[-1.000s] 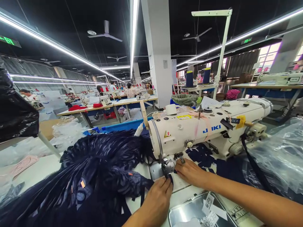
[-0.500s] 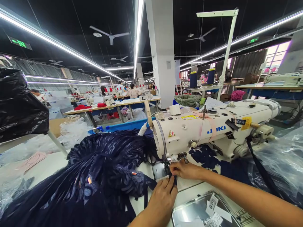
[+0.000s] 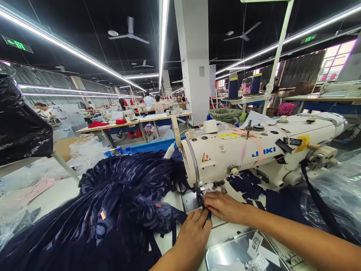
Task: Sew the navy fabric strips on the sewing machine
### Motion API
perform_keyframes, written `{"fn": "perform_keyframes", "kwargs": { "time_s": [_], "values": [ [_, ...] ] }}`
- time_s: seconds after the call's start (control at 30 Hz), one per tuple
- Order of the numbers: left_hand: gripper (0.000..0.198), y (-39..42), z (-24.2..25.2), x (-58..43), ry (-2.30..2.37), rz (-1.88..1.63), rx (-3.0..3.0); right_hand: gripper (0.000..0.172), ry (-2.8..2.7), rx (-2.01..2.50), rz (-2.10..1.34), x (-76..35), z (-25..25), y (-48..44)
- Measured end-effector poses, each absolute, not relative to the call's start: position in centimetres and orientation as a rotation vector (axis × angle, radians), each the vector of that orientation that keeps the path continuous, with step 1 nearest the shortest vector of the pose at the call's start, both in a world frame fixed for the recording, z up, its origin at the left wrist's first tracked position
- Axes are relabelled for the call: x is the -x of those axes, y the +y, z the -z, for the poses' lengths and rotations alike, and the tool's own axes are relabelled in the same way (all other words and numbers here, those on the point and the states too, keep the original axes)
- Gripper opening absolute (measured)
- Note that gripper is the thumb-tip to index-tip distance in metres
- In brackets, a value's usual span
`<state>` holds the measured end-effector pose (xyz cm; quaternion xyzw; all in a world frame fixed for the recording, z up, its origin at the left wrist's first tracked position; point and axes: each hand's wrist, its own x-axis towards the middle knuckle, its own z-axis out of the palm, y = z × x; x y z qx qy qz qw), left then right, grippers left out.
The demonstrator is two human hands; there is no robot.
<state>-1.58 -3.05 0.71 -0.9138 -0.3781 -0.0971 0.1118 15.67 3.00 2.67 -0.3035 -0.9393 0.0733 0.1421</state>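
Observation:
A white sewing machine (image 3: 220, 154) stands in front of me. Just before its needle area, my left hand (image 3: 194, 233) presses its curled fingers on a dark navy fabric strip (image 3: 209, 215). My right hand (image 3: 222, 206) grips the same strip close to the presser foot (image 3: 199, 195), its fingertips bunched together. The strip is mostly hidden under the fingers. To the left of my hands lies a big heap of navy lace garments (image 3: 121, 192), and one end of it reaches the left hand.
A metal tray (image 3: 222, 256) with white labels (image 3: 258, 261) sits at the front right. Navy scraps (image 3: 245, 186) lie behind my right arm. Clear plastic (image 3: 338, 188) is at the right, a black bag (image 3: 25, 116) at the left. Navy thread cones (image 3: 233, 89) stand behind the machine.
The right hand's fingers have flattened and shifted slightly down and right beside the presser foot. My left hand stays nearly in place on the strip. The camera view has shifted slightly.

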Motion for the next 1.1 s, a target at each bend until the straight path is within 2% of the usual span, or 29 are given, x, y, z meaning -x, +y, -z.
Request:
{"fn": "perform_keyframes", "kwargs": {
  "time_s": [0.13,0.23,0.37,0.8,1.1],
  "values": [
    [0.026,-2.7,0.8,1.5,-1.033,0.390,2.582,0.023,-2.695,0.652,0.021,-16.4,-1.2,2.6],
    [0.025,-2.7,0.6,1.4,-1.052,0.398,2.571,0.022,-2.711,0.619,0.132,-16.8,-0.8,2.5],
    [0.035,-2.7,-0.7,1.4,-1.143,0.410,2.628,0.023,-2.774,0.618,0.226,-16.8,-1.2,3.0],
    [0.040,-1.2,-0.1,0.8,-1.188,0.418,2.552,0.043,-2.809,0.692,0.300,-17.1,-0.8,4.6],
    [0.037,-0.8,0.3,0.6,-1.189,0.409,2.508,0.043,-2.754,0.655,0.280,-17.0,-1.1,4.6]
  ]
}}
